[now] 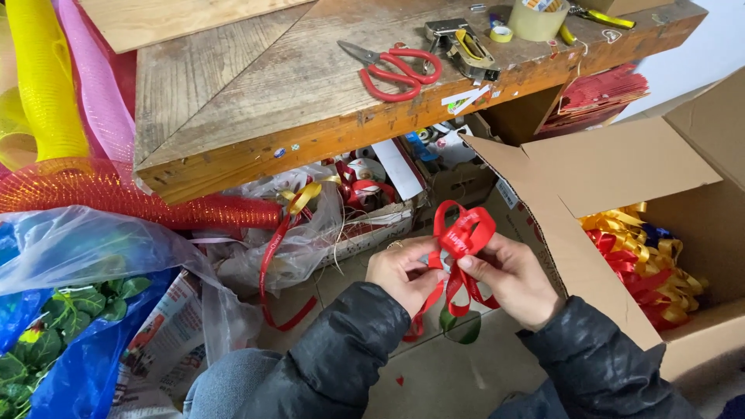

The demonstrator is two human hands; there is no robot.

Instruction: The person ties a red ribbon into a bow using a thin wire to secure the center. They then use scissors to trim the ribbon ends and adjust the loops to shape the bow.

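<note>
Red ribbon bow [462, 233]: glossy loops up, tails hanging; left hand [403, 271], right hand [508, 275] fingers pinching its knot.

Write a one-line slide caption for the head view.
Left hand and right hand pinch a looped red ribbon bow beside an open cardboard box of red and gold ribbon bows.

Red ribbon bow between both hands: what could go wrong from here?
1. The red ribbon bow is only pinched by the left hand and right hand; its loops could spring apart.
2. Its loose tails dangle and might snag on the cardboard box flap close by.
</note>
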